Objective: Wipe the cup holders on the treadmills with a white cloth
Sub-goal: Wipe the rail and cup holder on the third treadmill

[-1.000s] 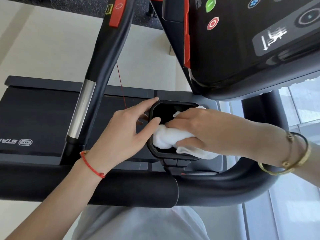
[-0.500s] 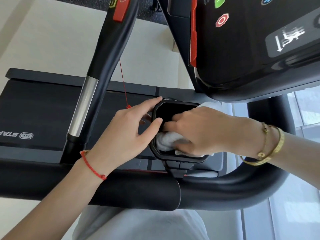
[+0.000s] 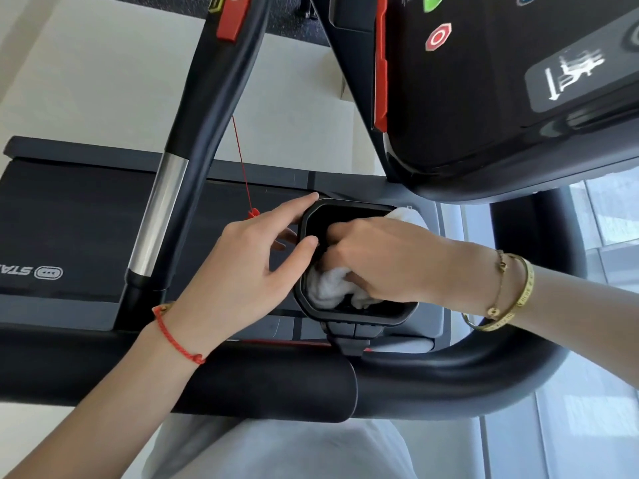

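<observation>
Both hands worked at one black cup holder (image 3: 356, 314) clipped above the padded front handrail (image 3: 242, 385), which lay nearest the person. Left hand (image 3: 242, 271), a red string bracelet (image 3: 176, 340) at its wrist, steadied the holder's left rim, forefinger and thumb spread against it and nothing held. Right hand (image 3: 390, 261), with gold bracelets (image 3: 508, 295) at the wrist, reached down into the holder with fingers curled round a bunched white cloth (image 3: 332, 285); a tail of the cloth stuck out over the far rim.

Beyond the holder lay the treadmill deck (image 3: 69, 219), then the slanted upright (image 3: 193, 133) and the console (image 3: 501, 81).

Judging from this, hard pushing on the cloth might twist the holder on its clip if the steadying fingers slipped off the rim. The red safety cord (image 3: 242, 167) hung just beside the left forefinger and might snag on it. Bunched so tightly, the cloth might miss the holder's corners.

Part of a brand mark showed on the deck, reading "STA" as far as it could be made out, beside an oval badge. The console bore a red stop symbol, a green button and a runner pictogram; no other writing was legible.
</observation>
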